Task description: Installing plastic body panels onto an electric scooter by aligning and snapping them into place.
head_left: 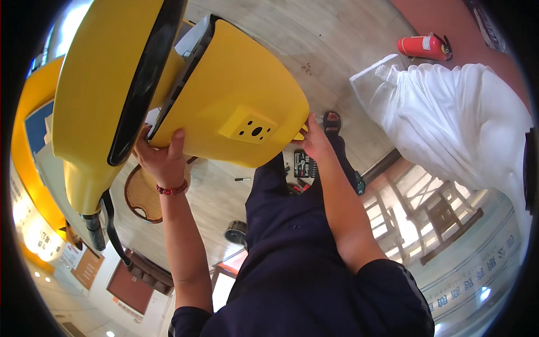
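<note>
In front of me is a large yellow shell panel point(224, 84) with a dark rim and a raised block pierced by several black holes. My left hand point(161, 160), a red bead bracelet on its wrist, clasps the panel's lower left edge, thumb on the yellow face and fingers behind the rim. At the right end, my right hand point(315, 140) grips the edge; its fingertips are partly hidden. Close on the left stands a rounded yellow housing point(101, 73) with a glossy black strip. A black cable and a grey plug-like part point(94, 231) hang below it.
An open socket set point(305, 164) and a marker pen point(242, 179) lie on the floor near my legs. A round woven seat point(143, 194) is at lower left. To the right are a white-draped object point(449, 106), a red fire extinguisher point(422, 48) and wooden chairs point(442, 214).
</note>
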Motion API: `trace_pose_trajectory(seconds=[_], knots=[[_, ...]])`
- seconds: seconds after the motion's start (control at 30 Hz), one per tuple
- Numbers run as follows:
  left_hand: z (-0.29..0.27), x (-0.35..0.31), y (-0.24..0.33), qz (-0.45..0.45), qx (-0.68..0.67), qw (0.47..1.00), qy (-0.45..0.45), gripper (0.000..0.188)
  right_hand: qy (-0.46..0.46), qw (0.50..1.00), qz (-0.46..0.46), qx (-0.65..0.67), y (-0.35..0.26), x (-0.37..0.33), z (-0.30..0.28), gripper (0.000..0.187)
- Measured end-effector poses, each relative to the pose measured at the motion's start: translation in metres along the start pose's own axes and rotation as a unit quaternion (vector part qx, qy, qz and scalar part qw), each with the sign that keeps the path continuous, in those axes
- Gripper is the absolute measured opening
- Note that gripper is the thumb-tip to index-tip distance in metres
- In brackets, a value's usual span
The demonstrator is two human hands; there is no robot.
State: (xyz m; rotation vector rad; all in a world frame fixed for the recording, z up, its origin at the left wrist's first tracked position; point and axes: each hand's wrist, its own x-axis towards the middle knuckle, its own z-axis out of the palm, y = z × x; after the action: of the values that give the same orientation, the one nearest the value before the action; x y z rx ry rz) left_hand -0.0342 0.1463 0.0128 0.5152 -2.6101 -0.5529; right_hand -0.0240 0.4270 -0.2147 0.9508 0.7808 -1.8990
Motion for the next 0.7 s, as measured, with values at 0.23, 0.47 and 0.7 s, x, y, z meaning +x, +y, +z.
trace_pose_trajectory(seconds=[0.23,0.47,0.7], knots=[[-0.004,0.002,-0.001,0.085,0.113,0.99,-0.007,0.05,0.064,0.994,-0.083,-0.016,0.01,-0.002,0.033,0.069],[-0.01,0.012,-0.02,0.08,0.099,0.991,-0.028,0.054,0.023,0.994,-0.02,0.103,0.047,0.024,0.012,0.067],[-0.018,0.019,-0.014,0.068,0.132,0.987,-0.065,0.046,0.022,0.994,-0.01,0.105,0.048,0.035,0.013,0.075]])
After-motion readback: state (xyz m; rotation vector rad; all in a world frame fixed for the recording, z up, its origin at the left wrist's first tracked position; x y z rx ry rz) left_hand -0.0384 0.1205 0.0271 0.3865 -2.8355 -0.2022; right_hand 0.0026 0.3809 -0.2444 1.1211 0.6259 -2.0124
